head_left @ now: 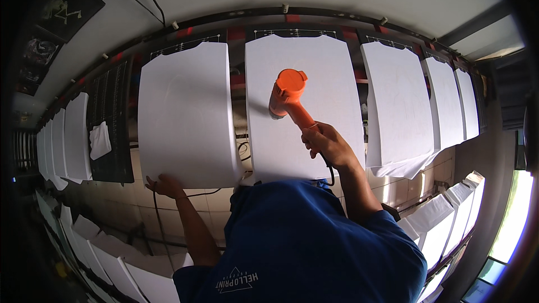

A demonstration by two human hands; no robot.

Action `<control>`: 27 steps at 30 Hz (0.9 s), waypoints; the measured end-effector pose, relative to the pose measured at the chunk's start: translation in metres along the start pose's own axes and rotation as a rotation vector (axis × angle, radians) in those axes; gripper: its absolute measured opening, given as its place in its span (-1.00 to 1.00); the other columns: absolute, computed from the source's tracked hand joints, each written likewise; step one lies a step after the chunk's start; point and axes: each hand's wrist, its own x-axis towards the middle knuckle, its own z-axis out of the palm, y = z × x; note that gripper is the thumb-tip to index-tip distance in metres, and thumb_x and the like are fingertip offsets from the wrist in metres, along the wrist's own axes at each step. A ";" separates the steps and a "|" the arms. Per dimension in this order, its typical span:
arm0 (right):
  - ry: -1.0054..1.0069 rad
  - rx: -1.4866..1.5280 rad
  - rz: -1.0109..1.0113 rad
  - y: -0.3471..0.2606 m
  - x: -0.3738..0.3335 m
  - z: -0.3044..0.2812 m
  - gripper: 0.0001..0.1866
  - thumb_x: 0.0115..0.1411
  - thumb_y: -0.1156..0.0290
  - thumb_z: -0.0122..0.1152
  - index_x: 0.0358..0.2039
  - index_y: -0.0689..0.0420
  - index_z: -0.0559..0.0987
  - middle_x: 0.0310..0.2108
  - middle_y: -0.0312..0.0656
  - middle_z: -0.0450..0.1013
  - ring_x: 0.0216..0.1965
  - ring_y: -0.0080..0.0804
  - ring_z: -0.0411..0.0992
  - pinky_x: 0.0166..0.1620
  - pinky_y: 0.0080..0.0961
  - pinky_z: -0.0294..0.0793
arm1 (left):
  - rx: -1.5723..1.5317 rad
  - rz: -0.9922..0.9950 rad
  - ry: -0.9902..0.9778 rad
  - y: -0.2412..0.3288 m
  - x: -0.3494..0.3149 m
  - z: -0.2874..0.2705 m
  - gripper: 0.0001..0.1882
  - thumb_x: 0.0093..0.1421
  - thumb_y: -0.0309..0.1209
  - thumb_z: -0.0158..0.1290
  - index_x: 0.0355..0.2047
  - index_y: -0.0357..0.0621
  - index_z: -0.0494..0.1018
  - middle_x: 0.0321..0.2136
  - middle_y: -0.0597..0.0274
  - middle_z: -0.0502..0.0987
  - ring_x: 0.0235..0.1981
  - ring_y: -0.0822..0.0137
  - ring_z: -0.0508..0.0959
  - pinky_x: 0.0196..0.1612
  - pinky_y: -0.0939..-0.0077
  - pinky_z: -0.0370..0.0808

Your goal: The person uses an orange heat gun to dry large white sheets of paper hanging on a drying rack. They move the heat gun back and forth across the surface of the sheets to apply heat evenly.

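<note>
An orange heat gun (292,92) is gripped by its handle in my right hand (328,143). Its dark nozzle points down over the white T-shirt (303,151) stretched on the middle board, casting a shadow on the cloth. From the handle's lower end a black cord runs down beside my wrist. My left hand (167,186) is at the lower left corner of a second white T-shirt (185,112) on the board to the left. A dark power cord (161,224) hangs from its curled fingers; whether the hand also touches the cloth is unclear.
More boards with white shirts (396,106) stand along the rail to the right. On the left a bare dark board (112,112) carries a small white cloth (100,141). Another row of shirt-covered boards (129,269) lies behind me on both sides. Tiled floor (213,205) shows between the rows.
</note>
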 end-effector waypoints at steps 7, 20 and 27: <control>0.325 0.109 -0.015 0.020 -0.044 -0.082 -0.58 0.23 0.14 0.17 -0.13 0.27 0.46 -0.47 -0.31 0.37 -0.48 -0.62 0.33 -0.47 -0.64 0.37 | 0.008 0.037 0.025 -0.006 0.009 0.010 -0.49 0.24 -0.33 -0.23 0.09 -0.50 0.25 0.06 -0.33 0.33 0.01 -0.22 0.44 0.10 0.00 0.39; 0.251 0.048 -0.055 0.005 -0.049 -0.049 -0.69 0.24 0.21 0.13 -0.30 0.26 0.46 -0.48 -0.30 0.36 -0.50 -0.62 0.33 -0.45 -0.61 0.42 | -0.120 -0.108 0.093 -0.016 0.004 0.018 -0.44 0.23 -0.28 -0.15 0.07 -0.59 0.21 0.05 -0.38 0.34 0.03 -0.26 0.42 0.09 0.00 0.38; -0.113 0.000 -0.014 0.008 -0.019 0.006 -0.67 0.24 0.20 0.10 -0.29 0.28 0.46 -0.44 -0.26 0.36 -0.45 -0.59 0.36 -0.42 -0.60 0.44 | -0.051 -0.127 0.045 0.004 -0.001 0.010 -0.43 0.23 -0.28 -0.14 0.08 -0.58 0.21 0.04 -0.39 0.34 0.03 -0.25 0.42 0.08 0.03 0.42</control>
